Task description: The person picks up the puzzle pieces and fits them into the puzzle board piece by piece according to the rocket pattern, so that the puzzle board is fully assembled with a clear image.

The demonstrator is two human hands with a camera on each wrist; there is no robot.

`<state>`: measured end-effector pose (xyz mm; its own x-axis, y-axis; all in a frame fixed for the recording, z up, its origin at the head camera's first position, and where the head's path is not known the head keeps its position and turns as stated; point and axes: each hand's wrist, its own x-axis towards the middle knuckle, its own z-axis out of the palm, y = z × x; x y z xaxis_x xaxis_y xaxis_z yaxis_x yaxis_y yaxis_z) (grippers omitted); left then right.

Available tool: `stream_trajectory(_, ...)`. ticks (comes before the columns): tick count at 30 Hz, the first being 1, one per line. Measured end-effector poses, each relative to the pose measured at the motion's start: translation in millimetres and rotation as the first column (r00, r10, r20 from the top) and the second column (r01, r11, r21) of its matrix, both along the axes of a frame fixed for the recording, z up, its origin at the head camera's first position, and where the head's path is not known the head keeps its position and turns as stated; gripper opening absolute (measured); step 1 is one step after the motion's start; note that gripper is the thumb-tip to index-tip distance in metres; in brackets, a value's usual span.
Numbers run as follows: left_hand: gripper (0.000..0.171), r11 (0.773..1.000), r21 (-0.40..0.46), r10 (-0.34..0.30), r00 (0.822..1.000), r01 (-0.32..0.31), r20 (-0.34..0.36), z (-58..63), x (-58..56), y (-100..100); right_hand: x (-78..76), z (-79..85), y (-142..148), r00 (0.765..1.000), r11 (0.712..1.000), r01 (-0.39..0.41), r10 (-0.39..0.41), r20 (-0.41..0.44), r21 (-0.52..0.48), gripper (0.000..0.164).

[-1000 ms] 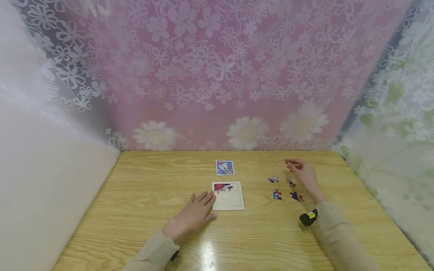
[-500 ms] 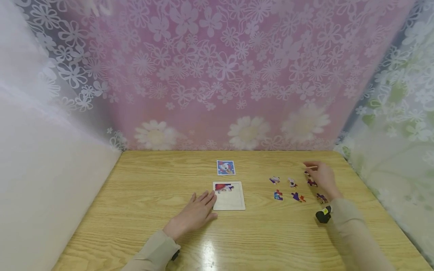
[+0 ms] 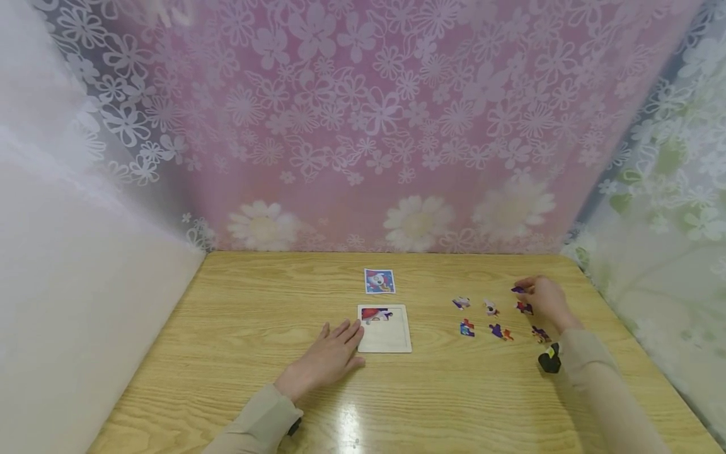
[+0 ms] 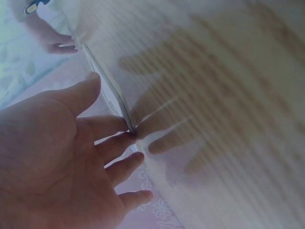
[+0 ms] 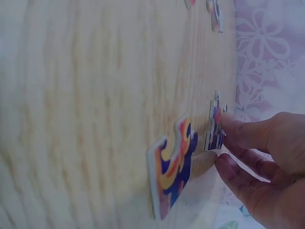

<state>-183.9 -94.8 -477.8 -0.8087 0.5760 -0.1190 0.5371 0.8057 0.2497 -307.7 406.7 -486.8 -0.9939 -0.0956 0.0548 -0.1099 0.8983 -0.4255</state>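
The left hand [image 3: 324,359] lies with its fingers straight, fingertips touching the left edge of the puzzle board [image 3: 386,338], whose far left corner bears a patch of picture [image 3: 374,314]. Over at the right of the table [image 3: 255,296], the right hand [image 3: 547,299] pinches a purple puzzle piece [image 3: 517,289] — just beyond a red-and-purple piece [image 3: 524,308] — while a picture card [image 3: 379,281] lies behind the board.

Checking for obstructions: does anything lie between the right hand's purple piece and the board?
Yes: a white-purple piece and a white-brown piece lie on the table, roughly between the purple piece and the board.
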Motion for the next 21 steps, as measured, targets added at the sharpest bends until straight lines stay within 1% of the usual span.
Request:
stream_trajectory(7,0.064,1.000,-0.007,0.002,1.000,-0.002,-0.005,-3.8,-2.2,0.5,-4.9,-1.7,2.0,1.000,0.999,-0.010,0.010,-0.008,0.039,0.029)
stream_trajectory(11,0.063,1.000,-0.008,-0.002,1.000,0.002,-0.015,-3.1,-2.6,0.0,-5.5,-1.0,4.0,1.000,0.999,0.002,-0.001,-0.010,0.047,0.029)
stream_trajectory(16,0.063,1.000,-0.008,-0.005,1.000,0.004,-0.021,0.0,-0.8,0.2,-2.5,-2.6,8.0,0.999,0.999,0.032,-0.031,-0.024,0.017,0.033)
stream_trajectory(19,0.063,1.000,-0.009,-0.001,1.000,0.001,-0.011,2.2,0.8,0.6,-0.6,-6.1,9.7,0.998,0.998,0.057,-0.058,-0.029,-0.032,0.036)
stream_trajectory(21,0.063,1.000,-0.009,0.000,1.000,0.000,-0.005,3.4,1.8,1.0,1.3,-8.3,9.4,0.996,0.994,0.078,-0.081,-0.041,-0.071,0.035)
